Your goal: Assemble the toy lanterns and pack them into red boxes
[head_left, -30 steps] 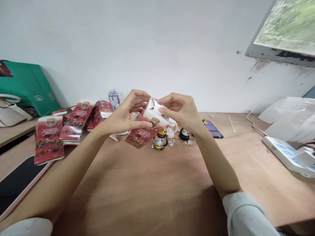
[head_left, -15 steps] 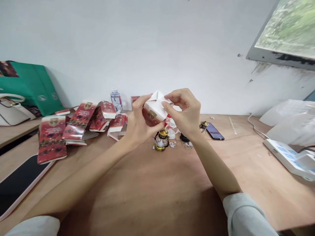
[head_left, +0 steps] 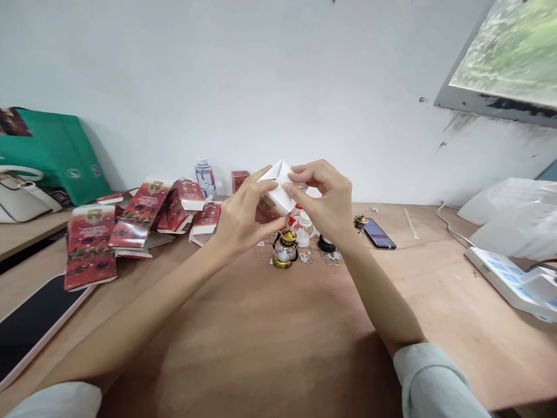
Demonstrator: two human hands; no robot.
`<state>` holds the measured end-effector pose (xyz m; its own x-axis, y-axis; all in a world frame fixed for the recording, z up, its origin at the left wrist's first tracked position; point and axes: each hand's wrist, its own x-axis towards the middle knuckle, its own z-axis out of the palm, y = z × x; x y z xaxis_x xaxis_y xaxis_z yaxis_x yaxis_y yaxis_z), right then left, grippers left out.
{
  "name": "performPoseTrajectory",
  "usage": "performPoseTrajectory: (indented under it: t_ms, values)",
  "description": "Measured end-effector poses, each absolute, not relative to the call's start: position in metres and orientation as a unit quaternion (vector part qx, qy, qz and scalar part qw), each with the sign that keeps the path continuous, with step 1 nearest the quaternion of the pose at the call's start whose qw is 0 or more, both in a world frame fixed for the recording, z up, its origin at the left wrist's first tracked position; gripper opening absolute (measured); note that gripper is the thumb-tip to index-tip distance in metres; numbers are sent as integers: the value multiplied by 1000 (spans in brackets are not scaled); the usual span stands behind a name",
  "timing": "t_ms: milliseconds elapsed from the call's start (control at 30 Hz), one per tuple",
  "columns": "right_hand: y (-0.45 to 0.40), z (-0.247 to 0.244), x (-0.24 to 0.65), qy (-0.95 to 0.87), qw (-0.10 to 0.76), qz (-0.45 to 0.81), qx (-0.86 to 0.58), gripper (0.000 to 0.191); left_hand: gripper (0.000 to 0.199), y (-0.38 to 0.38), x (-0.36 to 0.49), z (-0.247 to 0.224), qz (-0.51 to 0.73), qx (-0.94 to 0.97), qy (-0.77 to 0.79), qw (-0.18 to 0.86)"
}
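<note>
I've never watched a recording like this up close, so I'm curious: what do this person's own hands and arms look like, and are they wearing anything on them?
Both the left hand and the right hand are bare, without gloves. A pale grey-blue sleeve shows on each arm; the right one has a wide folded cuff.

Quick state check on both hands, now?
Left hand: closed around the box, holding it.
Right hand: fingertips pinching the box's white flaps.
</note>
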<state>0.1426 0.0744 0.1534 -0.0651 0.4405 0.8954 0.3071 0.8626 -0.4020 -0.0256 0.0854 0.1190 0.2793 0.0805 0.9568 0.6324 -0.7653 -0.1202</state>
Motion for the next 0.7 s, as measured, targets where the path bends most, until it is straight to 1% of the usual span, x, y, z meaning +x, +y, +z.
performPoseTrajectory:
  t_ms: [33,167,267,333,400,433,500,600,667,700]
  values:
    - [74,155,145,-739,622,56,-251,4,59,85,-26,120,-555,-759,-236,244]
    - [72,159,151,-785,568,38,-244,26,71,87,-31,121,-567,-751,-262,214]
    - [71,157,151,-814,528,1,-242,31,69,90,-34,121,-585,-739,-283,178]
    - [69,154,147,-829,499,-18,-253,44,68,91,-35,123,-600,-731,-290,148]
    - [68,150,140,-830,488,-7,-268,54,69,90,-35,125,-610,-724,-292,134]
    - [68,148,136,-825,493,16,-277,54,69,88,-34,126,-611,-723,-293,135]
    - [69,145,130,-797,521,78,-295,45,69,85,-33,129,-595,-734,-295,146]
    - [77,145,132,-742,579,145,-305,31,77,79,-36,138,-541,-773,-294,154]
    - [89,148,141,-700,622,181,-302,27,82,75,-42,146,-502,-800,-300,132]
    - [96,150,147,-673,644,203,-302,25,81,73,-46,151,-487,-811,-305,111]
